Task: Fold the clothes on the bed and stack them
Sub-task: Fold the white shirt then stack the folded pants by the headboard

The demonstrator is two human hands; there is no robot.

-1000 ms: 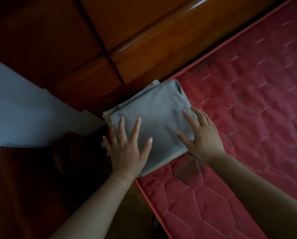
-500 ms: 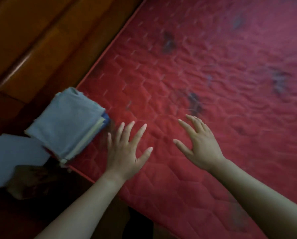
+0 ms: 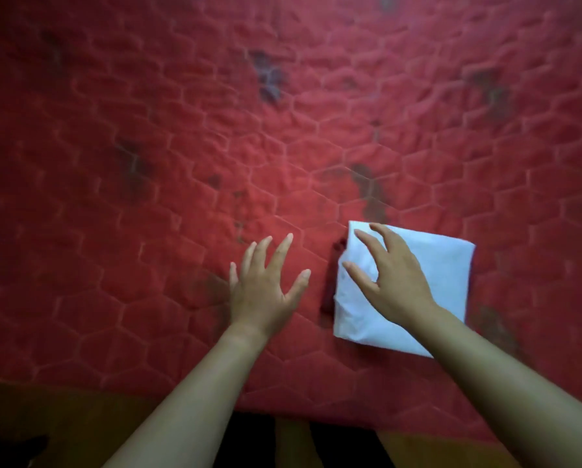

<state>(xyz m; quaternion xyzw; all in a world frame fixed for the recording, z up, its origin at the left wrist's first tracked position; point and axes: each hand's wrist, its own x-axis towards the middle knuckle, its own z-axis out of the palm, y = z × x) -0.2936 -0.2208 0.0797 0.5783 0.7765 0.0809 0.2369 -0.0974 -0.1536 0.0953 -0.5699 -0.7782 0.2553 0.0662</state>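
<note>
- Folded pale white-blue cloth garment, square (image 3: 446, 278): lies flat on the mattress, near its close edge; the cloth at its left side is creased and bunched.
- Right hand (image 3: 392, 282): directly over the garment's left half, forearm crossing the garment's near corner. Fingers spread and slightly bent, thumb held apart, nothing pinched. Whether the fingertips (image 3: 358, 233) press the cloth or hang just above it cannot be told.
- Left hand (image 3: 264, 293): just beside the garment, to its left, apart from it. Palm down over bare quilting, all fingers splayed wide, holding nothing.
- Red quilted mattress with hexagon stitching (image 3: 181, 136): under the garment and reaching away from it on all sides.
- Dark blotches on the quilting (image 3: 269, 79): one just beyond the garment's far edge, others well apart from it.
- Brown wooden bed frame (image 3: 63, 423): well to the garment's near-left, along the mattress edge.
</note>
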